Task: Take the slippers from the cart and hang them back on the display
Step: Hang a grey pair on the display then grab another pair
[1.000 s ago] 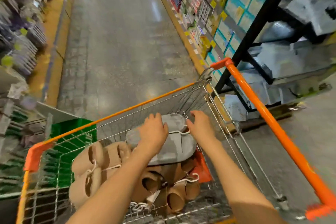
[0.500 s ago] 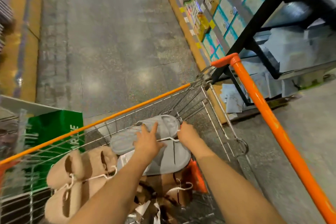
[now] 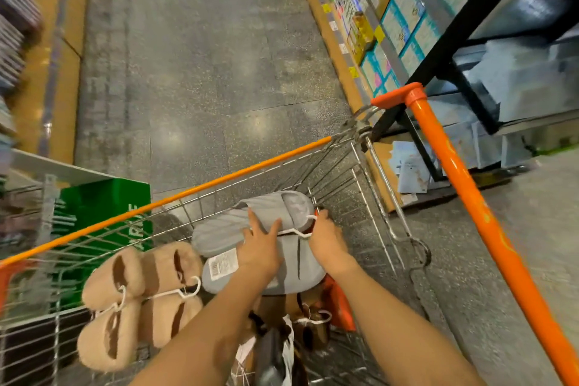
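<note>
A pair of grey slippers (image 3: 225, 229) on a white hanger (image 3: 297, 230) lies on top of the pile inside the wire cart (image 3: 372, 185). My left hand (image 3: 261, 249) rests on the grey slippers with fingers spread. My right hand (image 3: 327, 240) pinches the white hanger at the pair's right side. Two pairs of fluffy beige slippers (image 3: 141, 298) on white hangers lie at the cart's left. More brown slippers (image 3: 313, 323) sit under my arms, partly hidden.
The cart's orange handle (image 3: 470, 207) runs down the right. A black display rack (image 3: 445, 50) with grey goods stands at the right, shelves of boxed goods (image 3: 401, 12) behind it. A green crate (image 3: 103, 207) sits left of the cart. The grey aisle floor (image 3: 203, 56) stretches ahead.
Both hands have reached lower onto the grey slippers, and the pair has lifted slightly and turned, showing a barcode label. The view has tilted downward and to the right.
</note>
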Available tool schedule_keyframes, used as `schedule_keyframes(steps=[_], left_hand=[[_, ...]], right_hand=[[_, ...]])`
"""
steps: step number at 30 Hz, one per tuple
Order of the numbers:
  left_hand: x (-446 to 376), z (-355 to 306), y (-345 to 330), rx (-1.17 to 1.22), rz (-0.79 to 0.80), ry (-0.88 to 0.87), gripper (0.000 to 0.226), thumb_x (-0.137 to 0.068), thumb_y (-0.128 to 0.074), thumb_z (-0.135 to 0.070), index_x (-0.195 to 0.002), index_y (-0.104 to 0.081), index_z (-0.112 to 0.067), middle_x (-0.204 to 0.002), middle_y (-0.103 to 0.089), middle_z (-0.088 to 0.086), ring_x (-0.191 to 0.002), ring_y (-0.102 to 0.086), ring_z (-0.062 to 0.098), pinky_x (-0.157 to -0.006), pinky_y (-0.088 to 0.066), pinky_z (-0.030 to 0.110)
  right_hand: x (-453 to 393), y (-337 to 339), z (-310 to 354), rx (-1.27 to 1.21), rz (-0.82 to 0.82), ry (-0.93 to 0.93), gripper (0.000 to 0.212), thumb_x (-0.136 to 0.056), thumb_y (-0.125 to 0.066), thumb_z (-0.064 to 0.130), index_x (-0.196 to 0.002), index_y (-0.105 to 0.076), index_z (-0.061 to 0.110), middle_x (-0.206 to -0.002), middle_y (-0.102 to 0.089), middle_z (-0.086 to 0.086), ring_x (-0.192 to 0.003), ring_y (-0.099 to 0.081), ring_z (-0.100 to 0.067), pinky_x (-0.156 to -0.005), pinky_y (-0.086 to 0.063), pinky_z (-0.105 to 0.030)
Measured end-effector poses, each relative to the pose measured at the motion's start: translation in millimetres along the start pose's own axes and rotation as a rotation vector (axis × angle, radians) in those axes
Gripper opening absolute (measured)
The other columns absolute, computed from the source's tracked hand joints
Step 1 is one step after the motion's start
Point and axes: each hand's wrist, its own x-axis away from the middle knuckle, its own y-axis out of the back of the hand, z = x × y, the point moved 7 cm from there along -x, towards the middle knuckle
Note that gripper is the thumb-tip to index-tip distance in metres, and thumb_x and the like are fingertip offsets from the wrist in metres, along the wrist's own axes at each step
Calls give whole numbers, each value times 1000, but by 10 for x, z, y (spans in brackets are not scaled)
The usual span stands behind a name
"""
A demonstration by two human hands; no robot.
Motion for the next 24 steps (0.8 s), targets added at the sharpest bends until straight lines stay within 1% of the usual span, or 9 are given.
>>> schedule_keyframes(steps=[6, 11, 13, 14, 16, 19, 21, 22, 24], left_hand=[[286, -337, 234, -120, -134, -127, 76, -88, -55, -42, -148, -8, -36, -156, 8, 17, -141, -8, 38, -110, -25, 51], [607, -485, 531, -223, -285, -175, 73, -88, -51, -47, -149, -15, -27, -156, -4, 18, -141, -10, 39, -111, -22, 49], [824, -568, 704, -257, -476, -240, 80, -73, -69, -48, -141, -39, -20, -147, -31, 26, -132, -33, 47, -103, -35, 56], [923, -603, 744, -288, -524, -273, 82, -58, -80, -48, -130, -55, -16, -133, -49, 28, -118, -48, 50, -92, -46, 58], [1130, -673, 824, -276, -621, -325, 80, -42, -88, -47, -111, -68, -14, -112, -64, 26, -100, -62, 47, -77, -51, 58], [1617, -895, 1039, -222, -773, -406, 65, -52, -84, -44, -105, -70, -10, -108, -65, 26, -104, -62, 44, -81, -49, 59], [2018, -1059, 1203, -167, -874, -463, 55, -61, -77, -41, -102, -68, -6, -109, -65, 25, -110, -59, 44, -86, -47, 59], [2237, -1154, 1294, -129, -911, -501, 51, -65, -69, -42, -98, -67, -4, -108, -65, 24, -112, -57, 43, -88, -46, 59], [2717, -1358, 1468, -37, -982, -599, 49, -73, -48, -45, -90, -65, -3, -102, -64, 22, -112, -57, 43, -91, -44, 57]], right_hand=[[373, 313, 269, 132, -35, 230, 41, -93, -39, 4, -133, -28, 2, -132, -44, -19, -117, -50, -38, -90, -42, -43], [908, 702, 485, 337, -230, 468, 39, -95, -37, 7, -132, -31, -4, -129, -46, -22, -108, -58, -38, -88, -45, -42], [1157, 940, 524, 399, -470, 540, 40, -81, -63, 11, -116, -50, -5, -104, -61, -19, -80, -69, -31, -68, -52, -33], [1285, 1033, 519, 417, -543, 554, 45, -62, -79, 14, -99, -60, -1, -83, -66, -13, -58, -68, -24, -51, -51, -25], [1531, 1185, 473, 424, -659, 585, 52, -37, -86, 17, -80, -59, 7, -59, -62, -5, -37, -58, -15, -36, -41, -18], [2056, 1552, 428, 392, -872, 601, 43, -51, -71, 15, -83, -43, 10, -58, -61, -3, -40, -60, -15, -40, -43, -18], [2481, 1831, 375, 342, -1051, 636, 24, -63, -56, 10, -83, -44, 7, -61, -62, -7, -46, -63, -21, -43, -46, -22], [2704, 1971, 330, 321, -1144, 650, 14, -69, -47, 8, -82, -47, 5, -62, -61, -9, -47, -63, -23, -43, -46, -24], [3222, 2249, 193, 315, -1356, 629, 12, -76, -36, 7, -83, -46, 6, -61, -60, -8, -45, -60, -23, -43, -43, -24]])
